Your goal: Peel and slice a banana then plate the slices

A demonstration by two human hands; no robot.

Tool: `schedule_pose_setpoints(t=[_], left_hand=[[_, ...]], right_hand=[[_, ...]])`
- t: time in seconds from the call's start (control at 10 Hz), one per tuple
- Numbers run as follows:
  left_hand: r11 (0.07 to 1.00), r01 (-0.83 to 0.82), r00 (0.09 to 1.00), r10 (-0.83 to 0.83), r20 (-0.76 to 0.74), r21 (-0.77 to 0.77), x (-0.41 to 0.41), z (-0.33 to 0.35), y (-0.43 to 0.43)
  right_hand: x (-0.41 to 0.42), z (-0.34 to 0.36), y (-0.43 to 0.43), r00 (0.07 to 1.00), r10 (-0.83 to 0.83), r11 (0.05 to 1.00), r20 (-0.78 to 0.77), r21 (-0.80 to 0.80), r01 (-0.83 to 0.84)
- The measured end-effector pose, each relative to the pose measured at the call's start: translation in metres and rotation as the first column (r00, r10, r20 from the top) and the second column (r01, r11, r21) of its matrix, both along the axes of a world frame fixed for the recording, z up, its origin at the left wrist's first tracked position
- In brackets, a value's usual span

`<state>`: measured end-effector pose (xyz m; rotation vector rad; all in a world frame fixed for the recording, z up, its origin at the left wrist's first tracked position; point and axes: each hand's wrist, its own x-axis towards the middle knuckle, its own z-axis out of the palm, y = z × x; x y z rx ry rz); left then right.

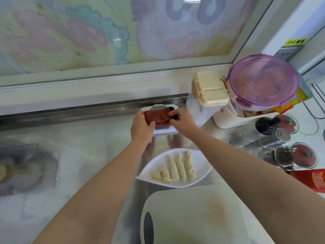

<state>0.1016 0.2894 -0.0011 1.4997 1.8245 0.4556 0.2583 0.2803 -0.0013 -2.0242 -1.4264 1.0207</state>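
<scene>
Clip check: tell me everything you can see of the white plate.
The white plate is leaf-shaped with pointed ends, glossy, ceramic or plastic by its look. It lies flat on the metal counter, just beyond the cutting board. Rows of banana slices lie side by side across its middle; its rim is bare. The left hand and right hand are off it.

Cutting board [193, 217] cut by bottom edge, red packet [314, 180] cropped at right, white box [165, 133] half hidden under cloth [156, 114]
</scene>
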Motion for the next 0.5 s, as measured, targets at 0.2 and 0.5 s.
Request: schedule_pose_setpoints(t=[0.2,0.5], left_hand=[[0.985,0.174,0.938,-0.169,-0.302,-0.008,-0.009,-0.011,-0.012],[0.979,0.187,0.925,-0.146,-0.352,0.086,0.000,0.017,-0.038]], right_hand=[[0.004,-0.008,-0.013,0.977,0.174,0.984,0.122,-0.056,-0.168],[0.004,0.011,-0.041,0.968,0.213,0.974,0.130,0.052,-0.221]])
